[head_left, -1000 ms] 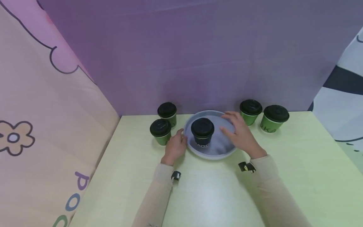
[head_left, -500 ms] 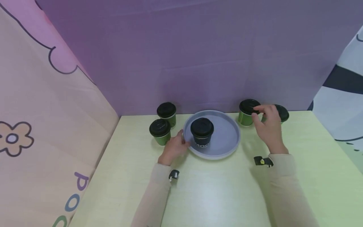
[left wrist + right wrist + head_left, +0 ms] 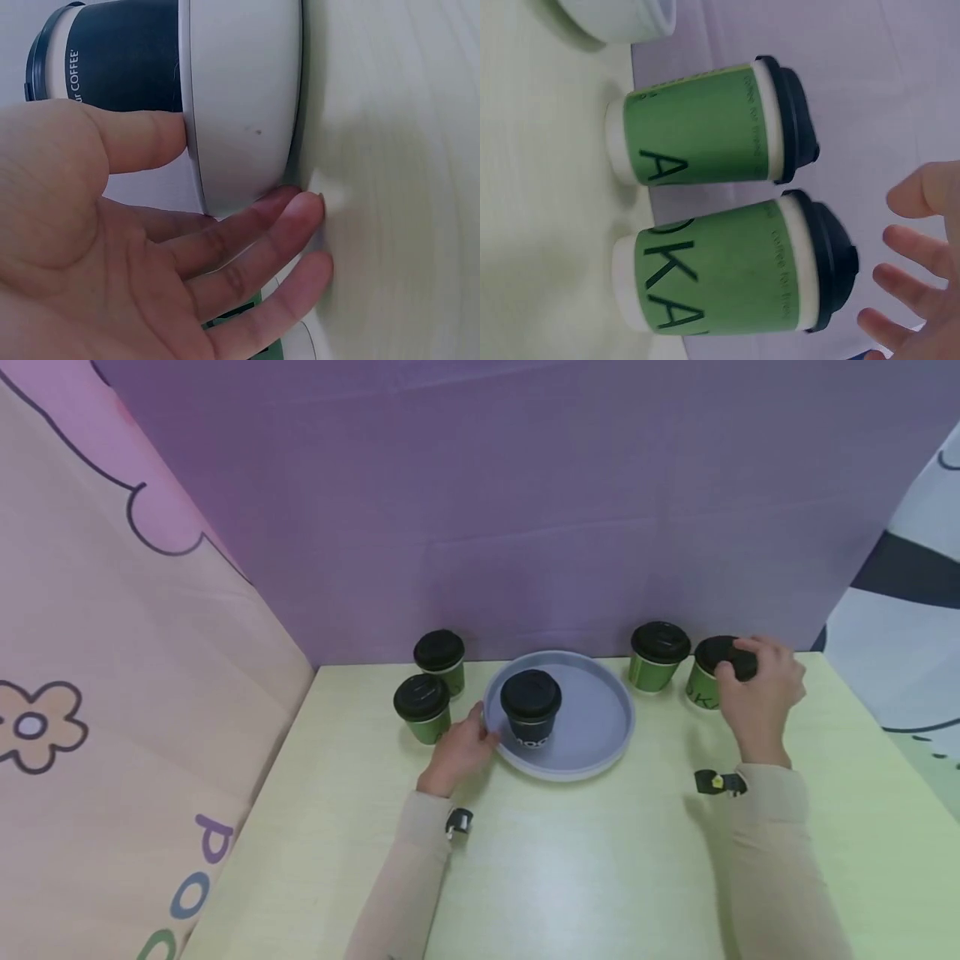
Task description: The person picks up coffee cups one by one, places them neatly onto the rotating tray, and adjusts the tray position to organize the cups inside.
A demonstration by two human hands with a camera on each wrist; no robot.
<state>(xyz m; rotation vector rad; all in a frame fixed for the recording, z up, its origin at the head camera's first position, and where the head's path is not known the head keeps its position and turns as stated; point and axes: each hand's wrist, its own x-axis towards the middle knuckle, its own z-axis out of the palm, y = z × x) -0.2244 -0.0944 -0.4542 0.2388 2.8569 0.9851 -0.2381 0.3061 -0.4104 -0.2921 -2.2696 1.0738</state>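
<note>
A round grey plate [image 3: 596,727] with a raised rim stands at the back of the table, bearing a dark paper coffee cup [image 3: 531,710] with a black lid. My left hand [image 3: 459,752] holds the plate's left edge. In the left wrist view the thumb [image 3: 146,139] lies at the rim and the fingers [image 3: 240,274] reach along the outer wall toward the underside. My right hand [image 3: 761,697] hovers at the far-right green coffee cup [image 3: 716,277]. In the right wrist view its fingers [image 3: 911,289] are spread, a gap away from the black lid [image 3: 829,262].
Another green cup [image 3: 654,664] stands just left of the far-right one. Two more green cups, a rear one [image 3: 444,668] and a front one [image 3: 423,714], stand left of the plate beside my left hand. A purple cloth [image 3: 525,527] hangs behind the table [image 3: 562,860].
My right hand has moved from above the plate to the right, passing the nearer green cup, up to the far-right cup. My left hand stays at the plate's edge.
</note>
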